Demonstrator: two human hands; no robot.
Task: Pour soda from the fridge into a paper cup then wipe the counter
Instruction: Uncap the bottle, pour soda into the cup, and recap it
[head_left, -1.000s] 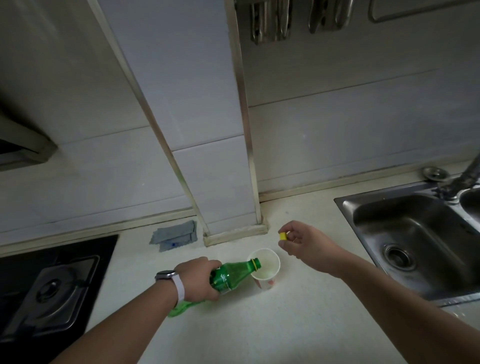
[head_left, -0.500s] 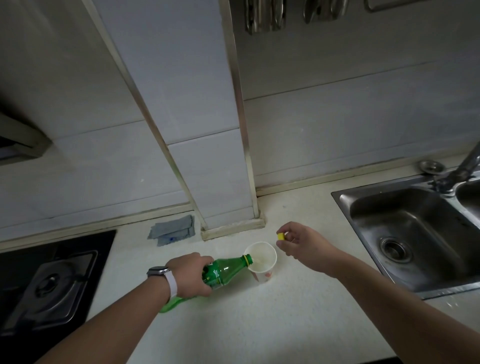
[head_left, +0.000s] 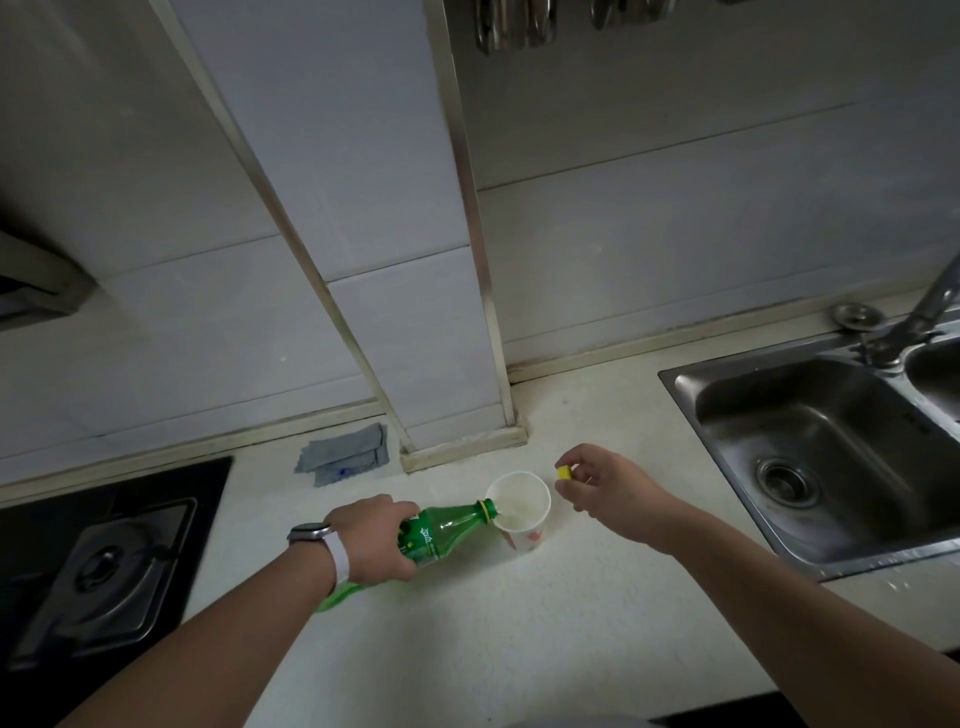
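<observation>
My left hand (head_left: 382, 538) grips a green soda bottle (head_left: 447, 530) tipped on its side, its uncapped mouth over the rim of a white paper cup (head_left: 522, 512). The cup stands upright on the pale counter (head_left: 467, 649) with pale liquid inside. To the right of the cup, my right hand (head_left: 602, 483) pinches the yellow bottle cap (head_left: 563, 472) between thumb and fingers. A folded grey cloth (head_left: 345, 454) lies at the back of the counter by the wall.
A steel sink (head_left: 810, 447) with a tap (head_left: 919, 317) fills the right side. A black gas hob (head_left: 98, 561) sits at the left. A tiled pillar (head_left: 457, 400) stands behind the cup. Utensils (head_left: 514, 23) hang above.
The view has shifted slightly. The bottle stays tipped at the cup and both hands keep their holds, the right hand a little closer to the cup.
</observation>
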